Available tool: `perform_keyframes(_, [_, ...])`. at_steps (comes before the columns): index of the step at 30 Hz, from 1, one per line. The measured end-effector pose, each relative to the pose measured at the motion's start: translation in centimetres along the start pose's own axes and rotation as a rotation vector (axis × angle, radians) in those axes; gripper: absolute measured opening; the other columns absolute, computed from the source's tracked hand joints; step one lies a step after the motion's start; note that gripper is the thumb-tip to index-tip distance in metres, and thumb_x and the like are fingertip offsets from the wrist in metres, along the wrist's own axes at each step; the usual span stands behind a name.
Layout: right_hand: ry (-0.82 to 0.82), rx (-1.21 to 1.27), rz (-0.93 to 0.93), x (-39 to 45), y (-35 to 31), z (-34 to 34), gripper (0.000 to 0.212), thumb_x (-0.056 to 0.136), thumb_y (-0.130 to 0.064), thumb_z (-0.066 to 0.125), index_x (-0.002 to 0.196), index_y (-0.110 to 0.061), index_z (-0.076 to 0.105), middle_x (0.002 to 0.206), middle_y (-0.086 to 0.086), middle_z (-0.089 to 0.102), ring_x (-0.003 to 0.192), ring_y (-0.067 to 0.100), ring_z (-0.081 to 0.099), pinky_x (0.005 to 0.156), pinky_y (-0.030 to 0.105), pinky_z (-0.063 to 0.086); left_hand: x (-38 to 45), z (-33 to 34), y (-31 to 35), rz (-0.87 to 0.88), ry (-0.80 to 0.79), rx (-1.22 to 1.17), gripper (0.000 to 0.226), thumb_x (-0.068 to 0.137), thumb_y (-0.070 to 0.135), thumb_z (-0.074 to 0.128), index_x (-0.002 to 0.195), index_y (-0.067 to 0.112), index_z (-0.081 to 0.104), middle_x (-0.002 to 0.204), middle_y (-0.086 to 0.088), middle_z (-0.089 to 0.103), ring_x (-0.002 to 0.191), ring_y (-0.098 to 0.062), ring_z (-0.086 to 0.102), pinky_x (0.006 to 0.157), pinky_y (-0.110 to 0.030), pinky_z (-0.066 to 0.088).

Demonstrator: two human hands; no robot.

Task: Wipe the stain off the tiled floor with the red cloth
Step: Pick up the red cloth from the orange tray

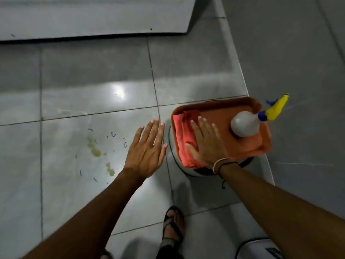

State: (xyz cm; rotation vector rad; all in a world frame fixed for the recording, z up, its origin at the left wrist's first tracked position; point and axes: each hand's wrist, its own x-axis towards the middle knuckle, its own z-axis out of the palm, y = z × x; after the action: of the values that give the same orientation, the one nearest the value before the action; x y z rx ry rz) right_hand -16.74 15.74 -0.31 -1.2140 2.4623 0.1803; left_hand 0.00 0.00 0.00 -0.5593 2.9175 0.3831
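Note:
A folded red cloth lies at the left end of an orange tray. My right hand rests flat on the cloth with its fingers spread. Held over the tiled floor just left of the tray, my left hand is flat, open and empty. A yellowish stain in several blotches marks the grey tile to the left of my left hand, with small dark flecks around it.
A white spray bottle with a yellow and blue trigger stands on the tray's right side. The tray sits on a white round stool. A wall runs along the right; a white panel lies at the top. My sandalled foot is below.

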Motion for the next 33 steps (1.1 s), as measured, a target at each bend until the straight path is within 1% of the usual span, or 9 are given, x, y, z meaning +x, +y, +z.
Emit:
perform_keyframes(2, [-0.015,0.067,-0.029,1.3,0.3,2.2,0.088,0.100,-0.056,0.048,0.167,-0.017,0.004,0.175,0.017,-0.001,0.164,0.033,0.003,0.133,0.052,0.004,2.1,2.3,0.6,0.021,-0.094,0.007,0.077,0.102,0.048,-0.002,0.168,0.008,0.003,0.178,-0.014,0.002,0.165,-0.027,0.003,0.136,-0.044,0.006])
perform_keyframes(4, [-0.016,0.094,-0.047,2.5,0.0,4.1,0.088,0.101,-0.056,0.046,0.167,-0.021,0.001,0.175,0.017,-0.003,0.164,0.033,-0.001,0.133,0.053,0.003,4.0,4.2,0.8,0.045,-0.106,-0.006,0.078,0.100,0.050,-0.006,0.167,0.009,-0.001,0.177,-0.013,-0.003,0.165,-0.026,-0.002,0.136,-0.043,0.002])
perform_keyframes(11, [0.113,0.068,-0.015,4.1,0.7,8.0,0.078,0.100,-0.053,0.033,0.166,-0.028,0.001,0.176,0.012,-0.001,0.164,0.028,0.000,0.130,0.061,0.004,6.7,7.5,0.3,0.130,0.014,0.048,0.069,0.108,0.044,0.024,0.164,0.004,0.026,0.173,-0.017,0.025,0.161,-0.030,0.025,0.131,-0.047,0.027])
perform_keyframes(18, [0.159,0.265,-0.052,3.9,1.1,7.2,0.069,0.096,-0.035,0.022,0.160,-0.010,0.035,0.169,0.022,0.028,0.158,0.039,0.025,0.128,0.059,0.021,6.8,7.6,0.3,0.124,-0.042,0.015,0.070,0.108,0.046,0.023,0.164,0.004,0.020,0.174,-0.017,0.020,0.162,-0.029,0.022,0.132,-0.048,0.027])
perform_keyframes(21, [0.126,0.346,-0.028,3.8,1.5,6.6,0.070,0.095,-0.031,0.019,0.160,-0.010,0.035,0.169,0.019,0.028,0.159,0.037,0.024,0.130,0.055,0.017,6.5,7.2,0.4,0.122,-0.069,0.020,0.072,0.108,0.049,0.015,0.165,0.007,0.009,0.176,-0.015,0.010,0.164,-0.027,0.012,0.135,-0.046,0.017])
perform_keyframes(23, [0.121,0.406,0.025,3.3,1.2,5.7,0.068,0.094,-0.024,0.023,0.161,-0.013,0.032,0.171,0.017,0.027,0.160,0.036,0.022,0.132,0.056,0.018,5.4,6.2,0.2,0.102,-0.094,0.015,0.073,0.107,0.051,0.011,0.166,0.008,0.004,0.177,-0.014,0.004,0.165,-0.026,0.007,0.136,-0.044,0.012])
perform_keyframes(27, [0.277,0.493,0.191,1.3,-1.0,2.8,0.066,0.094,-0.003,0.037,0.159,-0.013,0.037,0.169,0.019,0.030,0.158,0.038,0.027,0.131,0.057,0.018,1.2,3.8,-2.2,0.027,-0.114,0.011,0.075,0.106,0.052,0.004,0.167,0.009,0.002,0.178,-0.012,0.001,0.165,-0.026,0.004,0.136,-0.044,0.011])
perform_keyframes(30, [0.416,0.539,0.232,-0.9,-5.6,0.5,0.068,0.094,0.012,0.048,0.158,-0.009,0.038,0.169,0.020,0.029,0.158,0.037,0.028,0.132,0.054,0.018,-3.6,2.6,-6.2,-0.047,-0.082,0.006,0.074,0.107,0.049,0.012,0.167,0.005,0.014,0.176,-0.015,0.012,0.164,-0.028,0.014,0.134,-0.046,0.017])
perform_keyframes(33, [0.522,0.617,0.205,-3.9,-12.5,0.4,0.062,0.099,0.011,0.047,0.158,-0.005,0.038,0.169,0.020,0.030,0.159,0.033,0.027,0.133,0.049,0.014,-9.7,3.2,-11.5,-0.125,-0.066,0.024,0.070,0.108,0.044,0.023,0.163,0.001,0.028,0.172,-0.017,0.026,0.160,-0.031,0.028,0.129,-0.048,0.028])
